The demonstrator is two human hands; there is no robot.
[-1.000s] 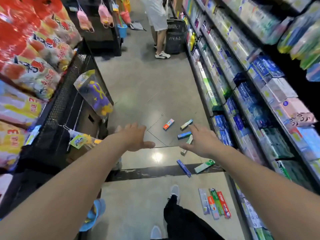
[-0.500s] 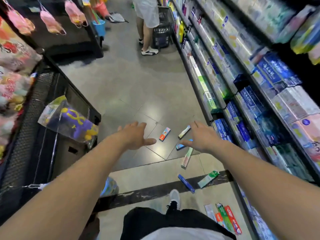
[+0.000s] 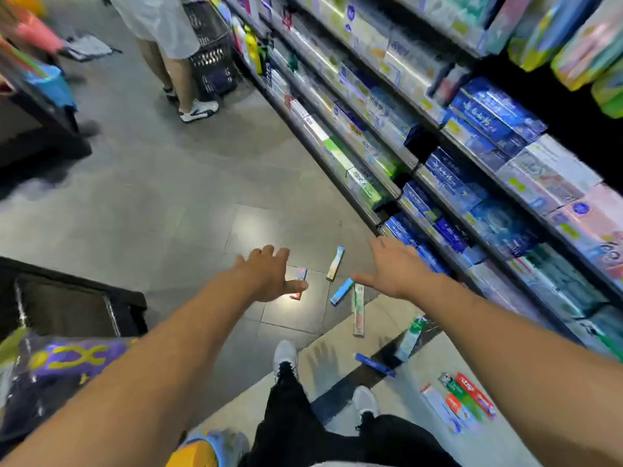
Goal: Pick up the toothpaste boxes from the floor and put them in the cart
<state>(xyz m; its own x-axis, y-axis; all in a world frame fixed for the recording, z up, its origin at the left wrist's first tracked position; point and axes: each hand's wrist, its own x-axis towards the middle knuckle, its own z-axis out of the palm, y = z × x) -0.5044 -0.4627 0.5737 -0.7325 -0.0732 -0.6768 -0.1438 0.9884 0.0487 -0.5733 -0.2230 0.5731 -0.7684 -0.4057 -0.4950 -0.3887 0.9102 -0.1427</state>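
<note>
We are only starting: our left hand point(image 3: 269, 278) and right hand point(image 3: 392, 269) are reaching out, fingers spread and holding nothing. The toothpaste boxes point(image 3: 341, 291) are lying on the floor point(image 3: 168, 197) beneath and behind both hands; no cart is identifiable.

Both arms reach fwd over the floor point(image 3: 161, 197). Left hand point(image 3: 266, 278) and right hand point(image 3: 394, 267) have fingers spread, holding nothing, above scattered boxes: orange box point(image 3: 300, 276) partly under left thumb in view, pale box point(image 3: 335, 263), blue box point(image 3: 341, 291), long box point(image 3: 358, 310). Green box point(image 3: 410, 338) and dark blue box point(image 3: 375, 365) nearer the feet. Shelves point(image 3: 438, 156) on right. Basket point(image 3: 212, 59) beside another person point(image 3: 168, 45).
</note>
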